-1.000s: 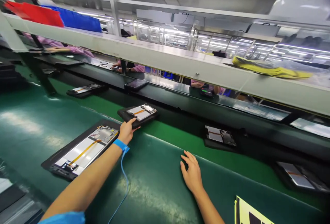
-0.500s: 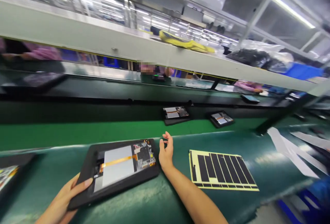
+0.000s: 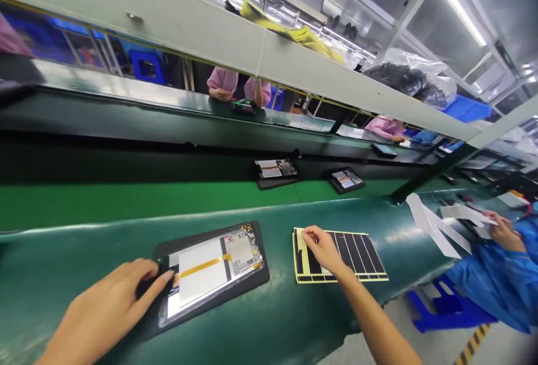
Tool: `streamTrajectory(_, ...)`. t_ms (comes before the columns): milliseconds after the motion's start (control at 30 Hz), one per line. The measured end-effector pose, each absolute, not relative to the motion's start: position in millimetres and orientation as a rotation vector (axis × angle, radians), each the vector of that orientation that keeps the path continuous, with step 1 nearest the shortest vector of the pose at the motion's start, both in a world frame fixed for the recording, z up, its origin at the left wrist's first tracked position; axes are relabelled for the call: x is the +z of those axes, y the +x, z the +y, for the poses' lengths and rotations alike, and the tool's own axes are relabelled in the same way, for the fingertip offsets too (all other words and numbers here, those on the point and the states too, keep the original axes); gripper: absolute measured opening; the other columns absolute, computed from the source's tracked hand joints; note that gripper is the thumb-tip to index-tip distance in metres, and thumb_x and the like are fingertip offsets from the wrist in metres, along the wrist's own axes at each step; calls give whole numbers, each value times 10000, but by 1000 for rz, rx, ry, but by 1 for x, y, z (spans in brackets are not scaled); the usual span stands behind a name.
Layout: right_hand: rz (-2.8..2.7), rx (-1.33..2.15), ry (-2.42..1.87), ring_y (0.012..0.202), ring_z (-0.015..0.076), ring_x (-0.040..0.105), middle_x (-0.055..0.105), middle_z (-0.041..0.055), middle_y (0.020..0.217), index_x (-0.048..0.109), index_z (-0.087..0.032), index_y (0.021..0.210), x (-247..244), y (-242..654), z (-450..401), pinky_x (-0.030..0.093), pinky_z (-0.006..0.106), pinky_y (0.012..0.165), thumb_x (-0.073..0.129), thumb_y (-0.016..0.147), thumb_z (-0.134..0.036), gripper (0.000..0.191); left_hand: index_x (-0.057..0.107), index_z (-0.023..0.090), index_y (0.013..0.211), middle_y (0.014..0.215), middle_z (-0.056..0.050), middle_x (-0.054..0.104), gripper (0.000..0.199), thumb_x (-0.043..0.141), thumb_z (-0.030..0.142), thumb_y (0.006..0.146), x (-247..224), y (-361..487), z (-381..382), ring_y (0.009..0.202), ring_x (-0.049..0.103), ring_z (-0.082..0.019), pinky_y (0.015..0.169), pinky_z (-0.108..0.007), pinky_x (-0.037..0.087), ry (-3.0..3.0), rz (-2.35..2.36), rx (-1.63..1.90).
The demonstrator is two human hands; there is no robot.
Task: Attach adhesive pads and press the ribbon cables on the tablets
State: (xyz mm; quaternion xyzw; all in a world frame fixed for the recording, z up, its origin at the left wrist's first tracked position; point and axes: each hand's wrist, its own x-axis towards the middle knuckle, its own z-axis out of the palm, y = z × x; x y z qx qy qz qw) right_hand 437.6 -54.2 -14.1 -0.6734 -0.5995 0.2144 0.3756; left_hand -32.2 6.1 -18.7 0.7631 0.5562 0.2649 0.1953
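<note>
Left hand (image 3: 107, 303) at near-left end of open tablet with silver battery (image 3: 214, 267), thumb and fingers apart, right hand (image 3: 325, 250) on black-and-yellow adhesive sheet (image 3: 361, 255) right of tablet, fingertips together

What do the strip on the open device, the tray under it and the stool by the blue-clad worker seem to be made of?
Strip: probably thin plastic film, given its flat, glossy orange look.
Tray: perhaps foam or plastic; it is matte black with a plain, thick edge.
Stool: likely molded plastic, judging by its even blue color and smooth, rounded legs.
</note>
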Motion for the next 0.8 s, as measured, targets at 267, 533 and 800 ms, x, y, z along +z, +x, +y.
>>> streamTrajectory(267,-1763,531,-1915,696,186,556,646,20,804,664,-245,811,-20,462,-76,435,307,678,596,914,-399,198,689,230,951,1072,-76,723,218,511,354,979,-6,52,-21,970,666,-250,866,-363,503,2664,936,728)
streamTrajectory(533,-1963,496,-1879,885,206,618,651,33,950,643,-249,845,-19,449,-67,471,323,808,574,946,-325,144,662,167,1226,1424,-152,606,436,631,496,942,-4,172,-21,1395,484,-368,1172,-546,337,2812,483,363)
streamTrajectory(800,-2029,386,-1826,883,203,599,617,46,938,565,-233,849,-20,450,-79,484,330,814,493,982,-223,152,467,126,1512,1602,-176,419,777,591,609,915,-27,228,5,1519,291,-412,1220,-624,193,2748,449,169)
